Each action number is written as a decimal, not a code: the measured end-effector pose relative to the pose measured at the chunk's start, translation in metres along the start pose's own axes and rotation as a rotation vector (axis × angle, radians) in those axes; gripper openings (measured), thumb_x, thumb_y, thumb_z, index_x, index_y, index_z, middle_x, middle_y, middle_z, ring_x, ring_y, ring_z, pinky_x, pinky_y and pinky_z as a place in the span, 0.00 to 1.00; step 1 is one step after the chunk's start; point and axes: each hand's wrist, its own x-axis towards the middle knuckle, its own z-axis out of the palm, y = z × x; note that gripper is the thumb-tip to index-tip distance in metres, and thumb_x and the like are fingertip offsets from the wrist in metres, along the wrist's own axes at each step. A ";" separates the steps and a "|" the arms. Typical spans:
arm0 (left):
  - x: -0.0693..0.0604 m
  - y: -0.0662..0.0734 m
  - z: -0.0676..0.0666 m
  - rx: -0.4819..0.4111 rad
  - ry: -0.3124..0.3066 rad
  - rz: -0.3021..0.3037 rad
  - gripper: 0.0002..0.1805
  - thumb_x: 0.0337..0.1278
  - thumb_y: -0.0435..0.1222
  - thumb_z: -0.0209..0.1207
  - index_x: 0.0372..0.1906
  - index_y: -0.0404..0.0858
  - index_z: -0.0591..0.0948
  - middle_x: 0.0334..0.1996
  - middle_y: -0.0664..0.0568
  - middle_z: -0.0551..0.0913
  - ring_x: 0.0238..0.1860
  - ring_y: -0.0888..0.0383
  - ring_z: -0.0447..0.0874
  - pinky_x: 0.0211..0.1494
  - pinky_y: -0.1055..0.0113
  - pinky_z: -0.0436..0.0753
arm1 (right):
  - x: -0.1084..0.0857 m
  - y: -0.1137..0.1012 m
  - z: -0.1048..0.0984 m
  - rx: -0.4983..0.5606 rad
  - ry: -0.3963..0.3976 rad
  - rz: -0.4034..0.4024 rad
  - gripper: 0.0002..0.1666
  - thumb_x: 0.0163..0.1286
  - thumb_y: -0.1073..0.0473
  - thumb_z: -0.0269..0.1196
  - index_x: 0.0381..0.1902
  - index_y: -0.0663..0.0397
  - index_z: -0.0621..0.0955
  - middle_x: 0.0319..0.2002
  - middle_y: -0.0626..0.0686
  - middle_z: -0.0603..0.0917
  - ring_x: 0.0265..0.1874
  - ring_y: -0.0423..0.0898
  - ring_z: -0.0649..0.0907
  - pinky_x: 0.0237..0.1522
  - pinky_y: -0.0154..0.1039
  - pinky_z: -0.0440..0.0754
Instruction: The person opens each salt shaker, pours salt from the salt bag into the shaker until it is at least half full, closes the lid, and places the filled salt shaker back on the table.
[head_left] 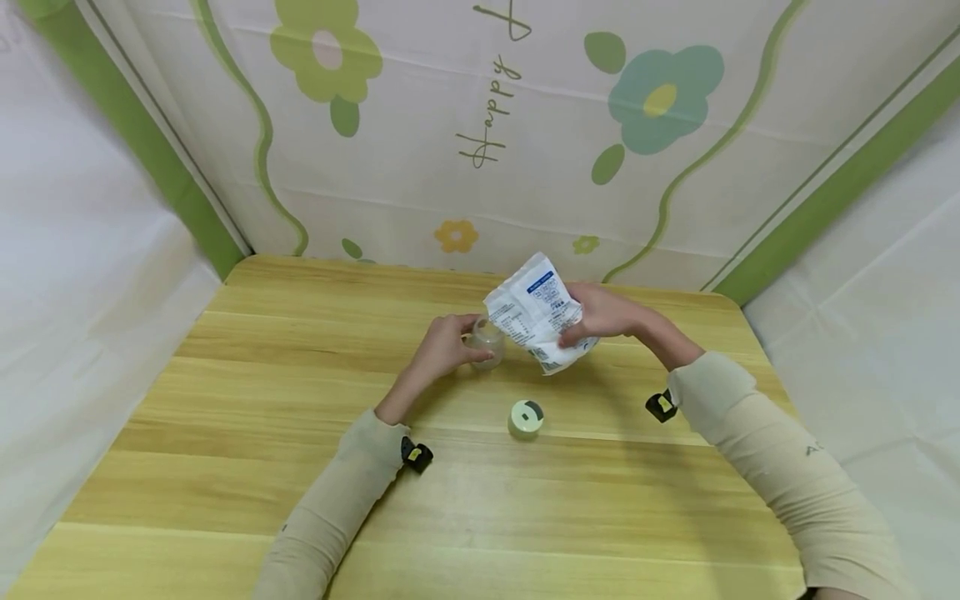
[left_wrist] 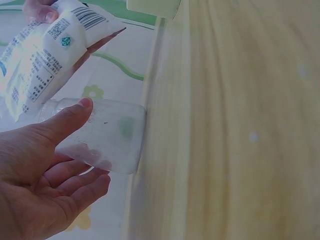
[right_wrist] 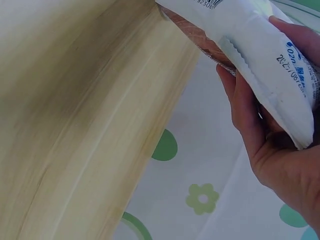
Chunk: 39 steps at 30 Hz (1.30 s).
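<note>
A clear jar (head_left: 489,343) stands on the table, held around its side by the left hand (head_left: 442,345). In the left wrist view the left thumb and fingers lie on either side of the jar (left_wrist: 112,135). The right hand (head_left: 609,312) grips a white printed packet (head_left: 536,308), tilted with its upper left end beside the jar's mouth. In the right wrist view the fingers of the right hand (right_wrist: 280,145) wrap the packet (right_wrist: 265,65). Whether anything comes out of the packet cannot be seen.
A pale green round lid (head_left: 525,418) lies on the wooden table (head_left: 465,508), nearer the wearer than the jar. Behind the table's far edge hangs a flowered curtain (head_left: 420,150). Black wrist cameras sit at both sleeve cuffs.
</note>
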 end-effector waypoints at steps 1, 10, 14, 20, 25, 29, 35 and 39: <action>0.000 0.000 0.000 -0.002 -0.001 -0.001 0.35 0.47 0.39 0.76 0.63 0.34 0.78 0.54 0.42 0.85 0.56 0.46 0.85 0.58 0.56 0.84 | 0.000 -0.001 -0.001 -0.007 -0.001 0.001 0.37 0.47 0.65 0.73 0.58 0.62 0.75 0.45 0.58 0.87 0.40 0.50 0.87 0.45 0.44 0.84; 0.000 0.002 -0.003 -0.030 -0.018 0.010 0.35 0.46 0.39 0.76 0.62 0.34 0.79 0.54 0.41 0.86 0.56 0.45 0.85 0.59 0.56 0.84 | 0.003 -0.003 -0.005 -0.016 -0.040 -0.017 0.42 0.47 0.67 0.72 0.63 0.63 0.72 0.48 0.59 0.86 0.43 0.51 0.86 0.49 0.47 0.84; -0.001 0.000 -0.002 -0.026 -0.016 0.004 0.34 0.47 0.39 0.76 0.62 0.34 0.79 0.53 0.42 0.86 0.56 0.46 0.85 0.58 0.56 0.84 | 0.003 -0.006 -0.006 -0.019 -0.047 -0.015 0.42 0.47 0.66 0.72 0.63 0.63 0.72 0.47 0.59 0.86 0.43 0.51 0.86 0.47 0.46 0.85; -0.003 0.000 -0.002 -0.035 -0.021 -0.004 0.34 0.46 0.38 0.76 0.61 0.34 0.80 0.53 0.43 0.86 0.56 0.46 0.85 0.58 0.57 0.84 | 0.005 -0.008 -0.007 -0.043 -0.056 0.007 0.40 0.46 0.66 0.72 0.60 0.63 0.73 0.45 0.58 0.86 0.40 0.49 0.86 0.44 0.43 0.85; -0.001 0.000 -0.001 -0.029 -0.014 0.001 0.34 0.46 0.38 0.76 0.61 0.34 0.80 0.53 0.42 0.86 0.56 0.46 0.85 0.58 0.57 0.84 | 0.007 -0.009 -0.011 -0.037 -0.081 0.009 0.39 0.46 0.66 0.72 0.59 0.66 0.73 0.45 0.60 0.86 0.40 0.49 0.86 0.43 0.43 0.85; -0.001 0.000 -0.001 -0.029 -0.013 0.004 0.34 0.46 0.38 0.76 0.61 0.34 0.80 0.54 0.42 0.86 0.57 0.46 0.85 0.59 0.57 0.84 | 0.008 -0.009 -0.012 -0.037 -0.086 0.010 0.39 0.46 0.65 0.72 0.58 0.68 0.72 0.45 0.60 0.86 0.39 0.49 0.86 0.41 0.41 0.85; -0.001 0.000 -0.001 -0.025 -0.006 0.003 0.35 0.46 0.39 0.76 0.61 0.34 0.79 0.55 0.42 0.85 0.57 0.45 0.85 0.59 0.57 0.83 | 0.008 -0.013 -0.016 -0.050 -0.087 0.024 0.40 0.47 0.66 0.72 0.59 0.68 0.72 0.45 0.60 0.85 0.39 0.49 0.86 0.41 0.42 0.85; 0.000 0.000 -0.001 -0.022 -0.008 0.005 0.34 0.46 0.39 0.76 0.61 0.34 0.79 0.54 0.42 0.85 0.57 0.46 0.85 0.59 0.57 0.83 | 0.008 -0.014 -0.017 -0.056 -0.092 0.031 0.40 0.46 0.66 0.72 0.60 0.68 0.72 0.45 0.60 0.86 0.39 0.49 0.86 0.41 0.42 0.85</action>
